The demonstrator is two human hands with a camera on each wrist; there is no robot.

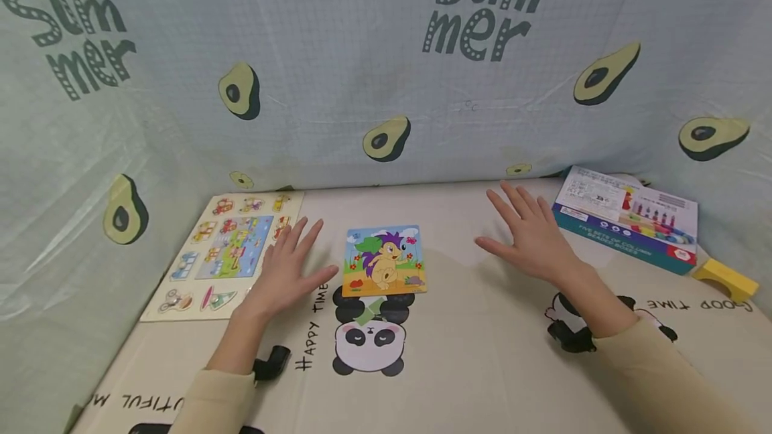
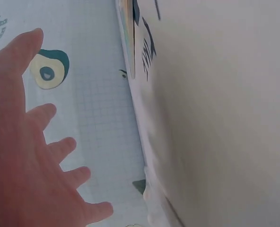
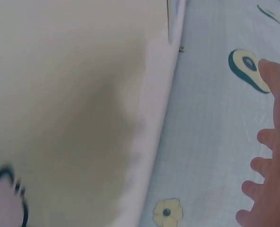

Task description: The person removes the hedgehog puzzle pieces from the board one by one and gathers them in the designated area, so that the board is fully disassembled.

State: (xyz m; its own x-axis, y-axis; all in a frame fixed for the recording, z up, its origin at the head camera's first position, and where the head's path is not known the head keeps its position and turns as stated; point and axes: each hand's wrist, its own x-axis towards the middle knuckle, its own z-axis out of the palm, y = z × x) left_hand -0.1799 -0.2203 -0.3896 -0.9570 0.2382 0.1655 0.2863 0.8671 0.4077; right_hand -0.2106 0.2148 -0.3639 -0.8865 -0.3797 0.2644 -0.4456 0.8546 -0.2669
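A square picture puzzle (image 1: 384, 261) with a purple-haired hedgehog lies flat on the table, between the two hands. My left hand (image 1: 288, 272) is spread above the table to its left, holding nothing, near a larger board (image 1: 159, 303) of vehicle and toy pictures. To the puzzle's right my right hand (image 1: 531, 236) hovers with fingers apart, also holding nothing. In the left wrist view the left hand (image 2: 17, 142) shows its fingers stretched out. The right wrist view shows the right hand (image 3: 275, 156) at the edge, fingers extended.
A teal and purple beaded-toy box (image 1: 627, 220) lies at the back right, with a yellow arched block (image 1: 726, 278) beside it. The table cloth (image 1: 470, 367) carries printed pandas and words. An avocado-patterned curtain (image 1: 313, 86) hangs along the back and sides.
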